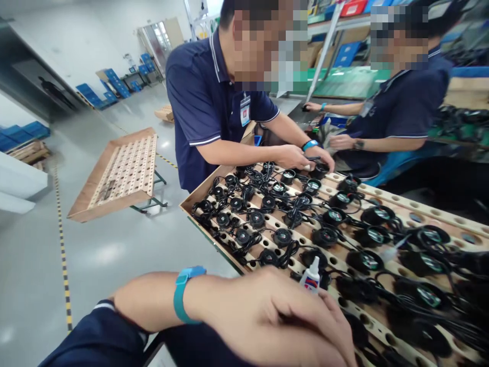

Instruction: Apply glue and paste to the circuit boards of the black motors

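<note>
From the lower left my left hand (275, 316) reaches across, a blue band on its wrist. Its fingers are curled, slightly blurred, around a small white squeeze bottle (311, 278) with a red and blue label; the pointed nozzle stands up beyond the knuckles and the lower part is hidden. Just past the bottle lie many black round units (282, 237) with coiled black cables, some showing green boards inside. They rest on a wooden rack (431, 209) of perforated strips. A translucent pointed piece (395, 250) lies among them. I do not see my right hand.
Across the rack a co-worker (206, 92) bends over, both hands at a black unit. Another person (405, 107) sits behind, near a green-topped bench (355, 81). A second perforated wooden tray (118, 171) stands on the left floor, with blue bins (114, 81) farther back.
</note>
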A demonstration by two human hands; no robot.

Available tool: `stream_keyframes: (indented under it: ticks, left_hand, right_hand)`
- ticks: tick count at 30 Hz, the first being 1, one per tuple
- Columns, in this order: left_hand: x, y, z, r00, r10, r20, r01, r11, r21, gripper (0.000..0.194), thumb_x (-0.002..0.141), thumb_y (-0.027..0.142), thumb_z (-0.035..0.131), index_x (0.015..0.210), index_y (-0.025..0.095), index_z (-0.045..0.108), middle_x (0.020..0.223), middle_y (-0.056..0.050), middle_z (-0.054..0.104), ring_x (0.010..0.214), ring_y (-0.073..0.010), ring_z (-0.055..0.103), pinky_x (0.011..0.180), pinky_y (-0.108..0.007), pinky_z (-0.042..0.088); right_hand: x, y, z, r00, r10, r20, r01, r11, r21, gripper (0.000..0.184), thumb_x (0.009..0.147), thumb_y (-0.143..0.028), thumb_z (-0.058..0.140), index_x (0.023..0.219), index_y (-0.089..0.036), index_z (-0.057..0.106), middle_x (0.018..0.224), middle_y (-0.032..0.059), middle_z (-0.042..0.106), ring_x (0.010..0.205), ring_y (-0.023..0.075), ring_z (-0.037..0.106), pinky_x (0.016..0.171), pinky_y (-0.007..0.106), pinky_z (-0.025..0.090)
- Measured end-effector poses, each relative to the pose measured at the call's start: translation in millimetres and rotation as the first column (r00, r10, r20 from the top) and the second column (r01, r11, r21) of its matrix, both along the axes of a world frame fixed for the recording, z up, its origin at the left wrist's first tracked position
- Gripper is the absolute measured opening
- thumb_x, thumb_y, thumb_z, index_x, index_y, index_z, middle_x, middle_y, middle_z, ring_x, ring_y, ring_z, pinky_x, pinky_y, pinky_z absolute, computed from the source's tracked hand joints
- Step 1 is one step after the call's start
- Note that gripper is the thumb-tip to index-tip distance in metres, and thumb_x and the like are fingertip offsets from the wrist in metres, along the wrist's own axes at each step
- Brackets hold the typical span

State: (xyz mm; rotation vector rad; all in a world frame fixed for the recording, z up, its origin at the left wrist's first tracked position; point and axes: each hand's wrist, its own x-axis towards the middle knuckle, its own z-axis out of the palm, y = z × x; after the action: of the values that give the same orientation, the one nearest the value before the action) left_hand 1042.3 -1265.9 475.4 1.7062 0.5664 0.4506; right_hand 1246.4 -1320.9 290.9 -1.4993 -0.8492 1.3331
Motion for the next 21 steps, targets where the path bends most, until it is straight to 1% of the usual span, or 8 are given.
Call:
stream_keyframes:
  ticks: [3, 4, 6, 8, 12, 15, 17, 21]
  left_hand:
    - [-8, 13, -38.2, 0.934, 0.351, -0.066, -0.343, 0.933, 0.107, 0.035, 0.099, 0.04, 0.049, 0.1, 0.014, 0.072, 0.083, -0.007, 0.07, 0.072, -0.0138, 0.062, 0.071, -0.024, 0.051]
    - [-14, 16, -53.4, 0.901, 0.419, -0.11, -0.404, 0.905, 0.134, 0.033, 0.098, 0.04, 0.051, 0.095, 0.014, 0.072, 0.08, -0.006, 0.069, 0.071, -0.0132, 0.059, 0.07, -0.024, 0.049]
    - [-29, 20, -81.1, 0.841, 0.5, -0.208, -0.481, 0.866, 0.138, 0.032, 0.098, 0.039, 0.052, 0.089, 0.013, 0.071, 0.08, -0.005, 0.068, 0.073, -0.0132, 0.058, 0.07, -0.024, 0.047]
    - [-43, 27, -100.8, 0.798, 0.533, -0.282, -0.513, 0.845, 0.147, 0.033, 0.098, 0.039, 0.052, 0.087, 0.014, 0.069, 0.08, -0.005, 0.067, 0.074, -0.0135, 0.058, 0.07, -0.025, 0.046]
    - [-62, 52, -117.0, 0.754, 0.557, -0.348, -0.482, 0.829, 0.282, 0.03, 0.099, 0.038, 0.051, 0.092, 0.015, 0.069, 0.084, -0.005, 0.068, 0.077, -0.0149, 0.06, 0.073, -0.027, 0.046]
    - [-63, 77, -121.8, 0.785, 0.528, -0.323, -0.427, 0.84, 0.335, 0.028, 0.099, 0.037, 0.051, 0.098, 0.016, 0.069, 0.091, -0.006, 0.07, 0.082, -0.0161, 0.062, 0.077, -0.028, 0.046]
    - [-59, 90, -125.8, 0.836, 0.465, -0.292, -0.373, 0.871, 0.32, 0.026, 0.099, 0.036, 0.051, 0.101, 0.017, 0.069, 0.096, -0.006, 0.07, 0.088, -0.0168, 0.063, 0.082, -0.029, 0.047]
    - [-47, 104, -135.8, 0.941, 0.234, -0.246, -0.171, 0.953, 0.251, 0.024, 0.099, 0.033, 0.051, 0.103, 0.017, 0.069, 0.095, -0.006, 0.069, 0.088, -0.0159, 0.062, 0.084, -0.028, 0.047]
  right_hand:
    - [10, 0, -7.4, 0.999, 0.011, -0.053, -0.012, 1.0, -0.028, 0.048, 0.069, -0.055, 0.084, 0.097, -0.02, 0.071, 0.092, 0.0091, 0.075, 0.081, 0.0251, 0.072, 0.076, 0.031, 0.06]
    - [13, 0, -10.8, 0.998, -0.004, -0.06, 0.002, 0.999, -0.042, 0.049, 0.07, -0.056, 0.082, 0.099, -0.019, 0.07, 0.094, 0.0097, 0.075, 0.082, 0.0252, 0.072, 0.076, 0.031, 0.06]
    - [18, 0, -17.2, 0.998, -0.037, -0.059, 0.033, 0.997, -0.067, 0.051, 0.071, -0.058, 0.081, 0.101, -0.018, 0.069, 0.097, 0.0109, 0.075, 0.083, 0.026, 0.072, 0.077, 0.032, 0.06]
    - [22, 0, -21.9, 0.996, -0.071, -0.054, 0.066, 0.994, -0.086, 0.053, 0.07, -0.059, 0.082, 0.101, -0.018, 0.069, 0.097, 0.0114, 0.075, 0.083, 0.0264, 0.072, 0.076, 0.032, 0.06]
    - [25, -2, -24.4, 0.984, -0.176, -0.027, 0.172, 0.978, -0.121, 0.054, 0.07, -0.059, 0.081, 0.103, -0.018, 0.067, 0.098, 0.0109, 0.076, 0.083, 0.025, 0.073, 0.075, 0.029, 0.06]
    - [20, -5, -20.3, 0.962, -0.273, 0.001, 0.271, 0.953, -0.134, 0.055, 0.069, -0.06, 0.082, 0.102, -0.019, 0.067, 0.099, 0.0107, 0.076, 0.082, 0.0244, 0.073, 0.074, 0.028, 0.06]
    - [11, -8, -14.9, 0.943, -0.334, 0.002, 0.331, 0.934, -0.132, 0.055, 0.068, -0.06, 0.082, 0.101, -0.019, 0.067, 0.098, 0.0107, 0.076, 0.08, 0.0243, 0.073, 0.073, 0.029, 0.061]
    - [-17, -13, -3.0, 0.897, -0.442, -0.008, 0.435, 0.886, -0.159, 0.054, 0.066, -0.063, 0.083, 0.094, -0.018, 0.068, 0.09, 0.0109, 0.076, 0.073, 0.0246, 0.073, 0.069, 0.032, 0.062]
